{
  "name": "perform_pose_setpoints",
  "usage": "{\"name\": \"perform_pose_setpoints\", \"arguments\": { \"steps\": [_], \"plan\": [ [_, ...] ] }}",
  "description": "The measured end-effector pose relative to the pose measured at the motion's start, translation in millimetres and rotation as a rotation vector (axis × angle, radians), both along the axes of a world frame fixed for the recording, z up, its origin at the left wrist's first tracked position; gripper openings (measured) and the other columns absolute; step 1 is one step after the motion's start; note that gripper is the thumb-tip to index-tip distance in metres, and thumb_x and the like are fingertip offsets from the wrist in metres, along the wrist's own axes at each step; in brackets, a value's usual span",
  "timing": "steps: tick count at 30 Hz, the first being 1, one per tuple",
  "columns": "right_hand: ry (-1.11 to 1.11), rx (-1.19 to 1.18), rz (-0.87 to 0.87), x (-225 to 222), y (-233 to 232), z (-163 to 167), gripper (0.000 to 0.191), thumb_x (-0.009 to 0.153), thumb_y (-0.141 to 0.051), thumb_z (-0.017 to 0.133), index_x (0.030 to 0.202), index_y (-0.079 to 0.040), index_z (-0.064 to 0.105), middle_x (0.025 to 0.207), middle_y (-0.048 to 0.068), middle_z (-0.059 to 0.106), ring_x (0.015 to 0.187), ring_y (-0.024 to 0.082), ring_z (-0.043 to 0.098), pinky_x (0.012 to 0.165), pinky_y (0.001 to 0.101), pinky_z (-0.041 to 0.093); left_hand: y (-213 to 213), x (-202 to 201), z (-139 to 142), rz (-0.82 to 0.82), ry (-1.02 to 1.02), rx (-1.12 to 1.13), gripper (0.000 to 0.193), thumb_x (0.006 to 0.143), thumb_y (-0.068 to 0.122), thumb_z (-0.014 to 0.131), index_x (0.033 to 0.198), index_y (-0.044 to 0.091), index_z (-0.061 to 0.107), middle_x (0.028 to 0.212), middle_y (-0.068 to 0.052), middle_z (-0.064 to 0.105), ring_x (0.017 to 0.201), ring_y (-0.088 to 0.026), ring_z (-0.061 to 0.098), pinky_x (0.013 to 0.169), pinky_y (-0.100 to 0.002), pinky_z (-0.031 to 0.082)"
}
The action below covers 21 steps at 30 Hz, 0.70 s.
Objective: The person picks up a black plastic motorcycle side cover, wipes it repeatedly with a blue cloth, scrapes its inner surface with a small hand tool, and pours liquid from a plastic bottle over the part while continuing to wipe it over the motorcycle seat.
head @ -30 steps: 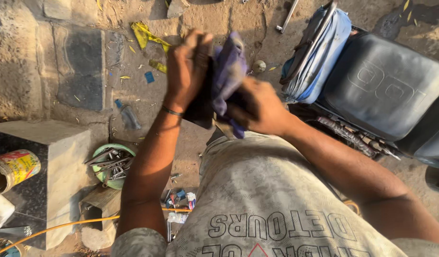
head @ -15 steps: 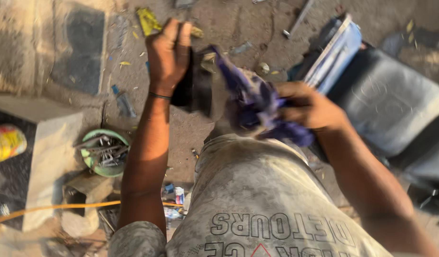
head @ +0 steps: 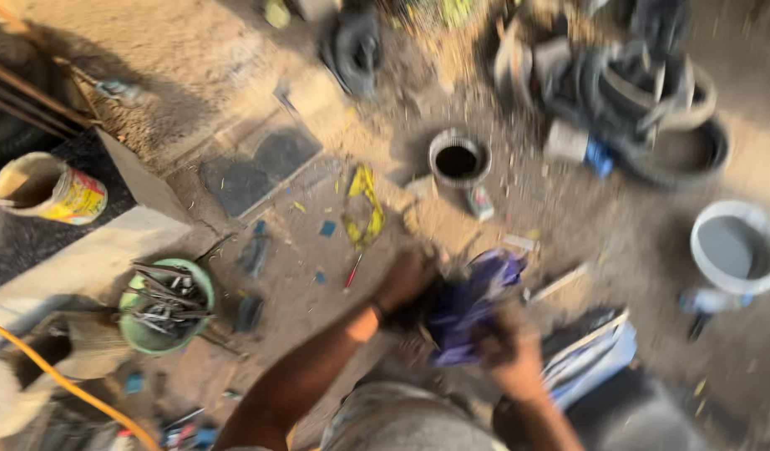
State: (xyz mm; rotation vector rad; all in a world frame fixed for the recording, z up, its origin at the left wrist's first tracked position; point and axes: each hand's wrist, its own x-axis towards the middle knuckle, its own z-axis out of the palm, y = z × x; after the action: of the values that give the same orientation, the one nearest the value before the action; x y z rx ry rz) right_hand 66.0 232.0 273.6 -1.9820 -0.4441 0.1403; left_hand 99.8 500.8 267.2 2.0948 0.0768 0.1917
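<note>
Across the whole view lies bare, sandy workshop ground (head: 569,250) littered with small scraps; the picture is blurred, so fine detail is unreliable. At upper right sits a heap of black rubber tyres and tubes (head: 644,92), with 1 more dark tyre (head: 352,46) near the top centre. At left stands a pale stone block with a dark top (head: 76,250), which carries an open tin can with a yellow and red label (head: 47,188) at working height. Right of centre stands a round grey bucket (head: 736,246), and at lower left a green round bowl packed with dark metal tools (head: 164,305), apparently placed within arm's reach. An orange hose (head: 59,380) runs past the block at the lower left corner. A dark, open round can (head: 458,159) sits on the ground above the hands, with a crumpled yellow wrapper (head: 364,205) to its left. At lower centre, both hands meet in front of the body around a crumpled purple cloth (head: 468,305). The left hand (head: 406,280) is curled against the cloth's left side, seemingly steadying a dark object wrapped inside, whose shape cannot be made out. The right hand (head: 510,351) closes on the cloth from below, fingers bunched into the fabric, a hold that suits wiping or rubbing; the exact finger positions are too blurred to tell.
</note>
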Motion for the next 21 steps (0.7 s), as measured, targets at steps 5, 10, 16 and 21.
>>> {"name": "perform_pose_setpoints", "arguments": {
  "steps": [5, 10, 16, 21],
  "plan": [
    [0.204, -0.066, 0.366, -26.5, 26.5, -8.0, 0.021, 0.091, 0.009, 0.055, 0.111, 0.004, 0.062, 0.082, 0.013, 0.061, 0.079, 0.021, 0.055, 0.073, 0.032, 0.052, -38.9, -34.5, -3.9, 0.081, -0.024, 0.068, 0.032, 0.101, 0.035, 0.061, 0.09, 0.006, 0.067, 0.08, -0.022, 0.07, 0.076, -0.045, 0.067, 0.067, -0.053, 0.051],
    [0.504, 0.158, 0.517, -45.9, 32.2, 10.0, 0.034, 0.091, 0.001, 0.058, 0.126, -0.001, 0.056, 0.106, 0.006, 0.068, 0.097, 0.013, 0.06, 0.084, 0.0289, 0.051, -45.4, -58.7, 0.5, 0.137, -0.126, 0.175, 0.03, 0.097, 0.034, 0.065, 0.096, 0.005, 0.072, 0.077, -0.021, 0.07, 0.071, -0.043, 0.068, 0.065, -0.051, 0.054],
    [0.254, -0.137, 0.207, -73.5, 22.7, 53.8, 0.036, 0.082, -0.006, 0.077, 0.117, -0.004, 0.066, 0.104, 0.013, 0.074, 0.095, 0.024, 0.072, 0.082, 0.0326, 0.057, -54.5, -94.6, 16.1, 0.19, -0.01, 0.012, 0.028, 0.097, 0.03, 0.063, 0.093, 0.003, 0.068, 0.083, -0.024, 0.068, 0.078, -0.045, 0.065, 0.066, -0.051, 0.052],
    [-0.297, -0.057, 0.111, -91.2, 12.0, 80.3, 0.055, 0.064, -0.003, 0.082, 0.116, -0.002, 0.063, 0.11, 0.021, 0.064, 0.096, 0.04, 0.066, 0.077, 0.0393, 0.056, -76.9, -125.4, 12.4, 0.189, 0.067, -0.19, 0.028, 0.1, 0.027, 0.061, 0.089, 0.001, 0.062, 0.084, -0.026, 0.065, 0.084, -0.047, 0.063, 0.069, -0.051, 0.049]
  ]
}}
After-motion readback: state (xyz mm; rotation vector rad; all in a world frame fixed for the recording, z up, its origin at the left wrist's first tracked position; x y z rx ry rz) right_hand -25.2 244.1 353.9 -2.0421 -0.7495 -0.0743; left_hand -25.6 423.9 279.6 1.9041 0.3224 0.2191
